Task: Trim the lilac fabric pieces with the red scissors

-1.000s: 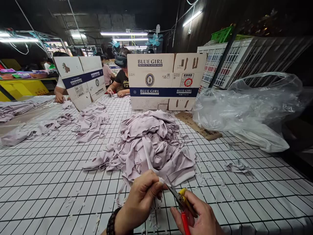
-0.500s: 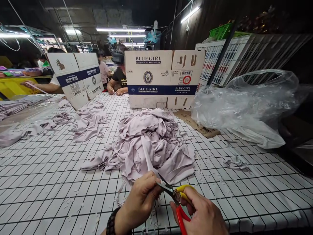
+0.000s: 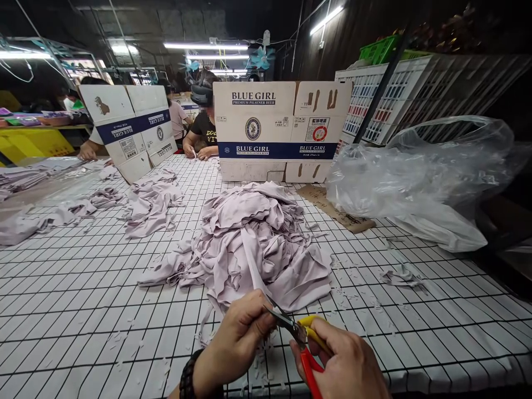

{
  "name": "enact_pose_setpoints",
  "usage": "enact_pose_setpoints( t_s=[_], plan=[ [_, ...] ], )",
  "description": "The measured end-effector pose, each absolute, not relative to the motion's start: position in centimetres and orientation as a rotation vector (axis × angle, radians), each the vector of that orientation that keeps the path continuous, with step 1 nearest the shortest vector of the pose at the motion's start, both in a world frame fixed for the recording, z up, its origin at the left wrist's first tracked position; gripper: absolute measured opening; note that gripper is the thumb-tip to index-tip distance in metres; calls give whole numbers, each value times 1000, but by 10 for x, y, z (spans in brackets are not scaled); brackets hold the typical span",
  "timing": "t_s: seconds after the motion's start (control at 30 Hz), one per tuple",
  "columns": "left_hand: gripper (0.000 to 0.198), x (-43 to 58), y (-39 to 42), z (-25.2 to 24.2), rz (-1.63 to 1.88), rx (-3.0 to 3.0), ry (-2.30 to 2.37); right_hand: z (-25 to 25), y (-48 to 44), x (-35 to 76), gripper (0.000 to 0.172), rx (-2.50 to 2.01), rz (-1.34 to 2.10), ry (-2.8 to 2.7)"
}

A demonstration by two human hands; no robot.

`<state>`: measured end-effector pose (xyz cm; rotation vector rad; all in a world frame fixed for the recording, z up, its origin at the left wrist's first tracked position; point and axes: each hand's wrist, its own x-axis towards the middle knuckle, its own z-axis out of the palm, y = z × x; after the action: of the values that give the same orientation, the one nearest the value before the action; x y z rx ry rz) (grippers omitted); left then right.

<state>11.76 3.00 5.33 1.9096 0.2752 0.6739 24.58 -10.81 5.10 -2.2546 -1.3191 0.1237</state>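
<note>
Head view. Left hand (image 3: 241,338) pinched shut on the near end of a lilac fabric strip (image 3: 250,265); the strip runs up and away from the fingers onto the big fabric pile (image 3: 257,238) at mid tabletop (image 3: 83,310). Right hand (image 3: 349,366) wrapped around the scissors (image 3: 297,331), one yellow and one red handle, blades pointing left. Change over the last second: the blades stood apart and angled upward, just right of the strip's pale tip; half a second ago they had swung flat and closed in at the left fingertips, and now they sit at the same spot, nearly shut, touching or just beside the pinch. The pale tip no longer shows past the fingers, though whether it is cut off or only hidden cannot be told. Judgement: the snip at this strip end is at or just past the bite. Small clippings (image 3: 261,363) lie on the tabletop under the hands. Beyond the pile stand a cardboard box (image 3: 282,133) and a clear plastic bag (image 3: 424,177); other people's hands work at the far edge.
</note>
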Motion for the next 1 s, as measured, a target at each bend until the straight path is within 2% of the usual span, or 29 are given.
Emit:
enact_pose_setpoints(
  t_s=[0.63,0.73,0.9,1.0],
  plan=[
    [34,113,33,55,591,1790,307,37,-104,260,35,-2131,167,-1414],
    [36,113,33,55,586,1773,328,43,-100,259,36,-2073,325,-1304],
    [40,115,34,57,572,1732,366,51,-97,263,40,-1660,911,-790],
    [42,112,31,60,574,1682,365,44,-96,274,39,-1527,1046,-713]
  ],
)
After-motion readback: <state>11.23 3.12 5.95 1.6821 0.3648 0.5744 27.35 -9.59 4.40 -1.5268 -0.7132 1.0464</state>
